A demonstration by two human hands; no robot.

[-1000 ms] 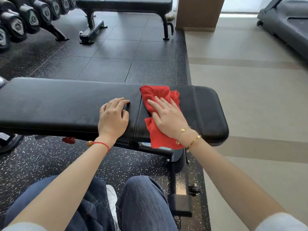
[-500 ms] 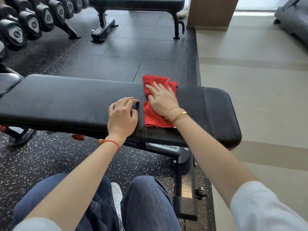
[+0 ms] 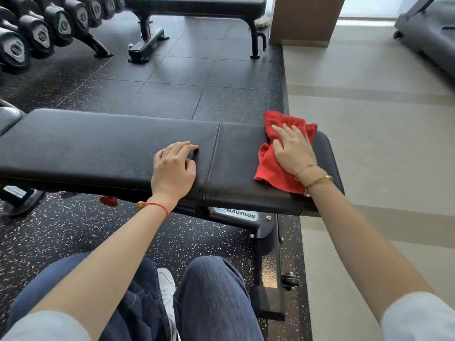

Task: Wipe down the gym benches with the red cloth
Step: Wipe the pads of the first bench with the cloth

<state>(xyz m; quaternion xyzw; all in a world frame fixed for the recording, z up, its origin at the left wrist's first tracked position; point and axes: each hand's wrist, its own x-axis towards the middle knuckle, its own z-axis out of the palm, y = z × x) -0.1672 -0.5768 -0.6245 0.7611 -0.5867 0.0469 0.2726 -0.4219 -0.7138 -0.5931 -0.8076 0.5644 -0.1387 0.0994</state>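
A long black padded gym bench [image 3: 103, 148] runs across the view in front of me. The red cloth [image 3: 267, 168] lies crumpled on the bench's right end pad, its far corner reaching past the back edge. My right hand [image 3: 293, 148] presses flat on the cloth, fingers spread and pointing away from me. My left hand [image 3: 173, 168] rests palm down on the bench pad just left of the seam, fingers slightly curled, holding nothing. A second black bench [image 3: 197, 4] stands farther back on the dark floor.
A rack of black dumbbells [image 3: 37, 33] lines the far left. A brown pillar [image 3: 305, 18] and a grey treadmill [image 3: 428, 30] stand at the back right on the pale floor. My knees in blue jeans are below the bench, beside its metal base [image 3: 268, 271].
My right hand has slid the red cloth rightward from beside the seam to the bench's right end. My left hand has stayed in place on the pad.
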